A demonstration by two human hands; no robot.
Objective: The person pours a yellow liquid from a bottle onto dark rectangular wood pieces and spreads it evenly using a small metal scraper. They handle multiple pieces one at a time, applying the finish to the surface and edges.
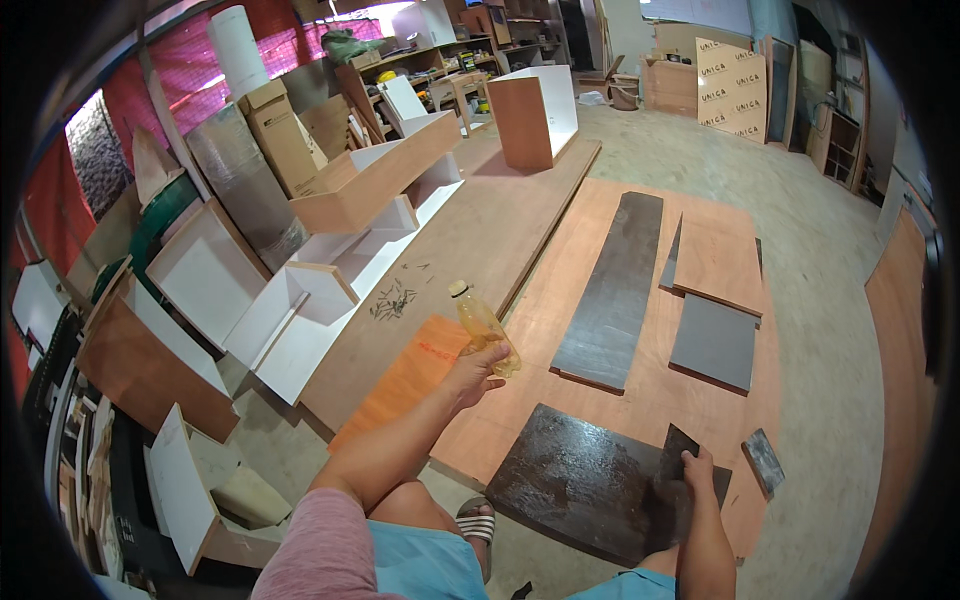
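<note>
My left hand point(474, 376) is wrapped round the lower part of a clear plastic bottle point(481, 320) with a yellowish tint. The bottle tilts, its neck pointing up and away to the left. In front of me lies a dark brown board point(570, 470), its upper face wet-looking and shiny in patches. Above its right part, my right hand point(699, 470) grips a small flat dark piece point(681, 446), held on edge. Whether that piece touches the board I cannot tell. Just right of this hand sits a small dark block point(764, 462).
A large plywood sheet point(520, 410) carries a long dark panel point(612, 300), a grey panel point(713, 345) and a wood-coloured panel point(718, 260). On the brown sheet to the left are loose screws point(392, 300), an orange sheet point(405, 375) and white-lined cabinet frames point(330, 290). My sandalled foot point(476, 525) is beside the board.
</note>
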